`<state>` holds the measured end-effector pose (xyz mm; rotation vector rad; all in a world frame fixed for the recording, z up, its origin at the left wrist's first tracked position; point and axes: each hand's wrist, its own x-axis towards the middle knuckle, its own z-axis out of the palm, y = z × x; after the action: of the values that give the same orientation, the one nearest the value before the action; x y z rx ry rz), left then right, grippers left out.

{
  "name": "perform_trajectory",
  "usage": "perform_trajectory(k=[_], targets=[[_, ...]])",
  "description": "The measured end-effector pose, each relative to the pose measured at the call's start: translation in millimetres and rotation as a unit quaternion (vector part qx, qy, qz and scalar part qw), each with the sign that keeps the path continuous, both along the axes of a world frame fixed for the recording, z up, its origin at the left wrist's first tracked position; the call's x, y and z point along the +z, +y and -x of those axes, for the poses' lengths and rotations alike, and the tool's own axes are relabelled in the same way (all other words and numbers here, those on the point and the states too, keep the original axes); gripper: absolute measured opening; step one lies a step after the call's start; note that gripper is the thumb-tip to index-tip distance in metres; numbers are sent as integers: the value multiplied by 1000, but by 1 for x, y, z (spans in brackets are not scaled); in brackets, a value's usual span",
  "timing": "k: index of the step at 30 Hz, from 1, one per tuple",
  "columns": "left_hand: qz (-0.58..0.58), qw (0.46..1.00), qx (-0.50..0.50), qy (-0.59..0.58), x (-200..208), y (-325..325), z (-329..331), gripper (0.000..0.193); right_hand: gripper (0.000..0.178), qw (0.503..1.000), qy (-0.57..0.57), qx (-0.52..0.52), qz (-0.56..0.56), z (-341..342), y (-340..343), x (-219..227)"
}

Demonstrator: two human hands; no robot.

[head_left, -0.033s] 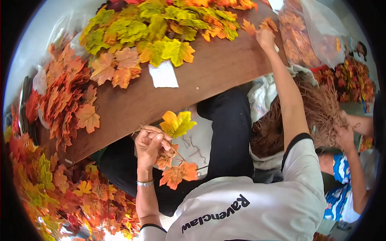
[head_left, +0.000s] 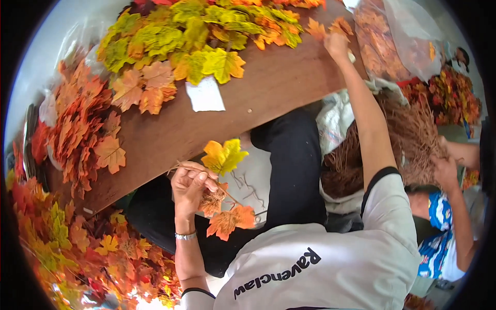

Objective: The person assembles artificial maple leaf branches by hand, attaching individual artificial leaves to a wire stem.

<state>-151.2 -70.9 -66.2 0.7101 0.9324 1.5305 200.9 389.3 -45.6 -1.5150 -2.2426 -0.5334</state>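
Note:
My left hand (head_left: 190,187) is closed, pinching a thin brown stem of an artificial maple leaf sprig (head_left: 233,221) over my lap. One yellow-green leaf (head_left: 225,156) stands above the fingers, and orange leaves hang below them. My right hand (head_left: 337,47) stretches to the far right end of the table, its fingers bent together at an orange artificial leaf (head_left: 341,26). Another orange leaf (head_left: 316,30) lies just left of it. The exact grip of those fingertips is partly hidden.
The brown table (head_left: 279,77) bears piles of yellow-green leaves (head_left: 196,31) and red-orange leaves (head_left: 77,129), plus a white paper (head_left: 205,94). A sack of brown stems (head_left: 408,134) stands at right, where another person's hands (head_left: 444,165) hold some. A plastic bag (head_left: 380,44) holds orange leaves.
The whole view has shifted slightly. Both hands keep nearly the same pose, the left still on the sprig and the right still at the orange leaf.

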Motion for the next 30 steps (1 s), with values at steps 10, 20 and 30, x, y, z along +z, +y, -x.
perform_trajectory(k=[10,20,30], targets=[[-48,999,-11,1,-5,-6,6,12,15,969,180,-55,162,35,-35,69],[-20,1000,1,4,-1,-11,6,11,22,858,314,23,406,1,-32,10],[10,999,29,22,11,-11,5,8,15,600,627,283,408,26,-113,107]])
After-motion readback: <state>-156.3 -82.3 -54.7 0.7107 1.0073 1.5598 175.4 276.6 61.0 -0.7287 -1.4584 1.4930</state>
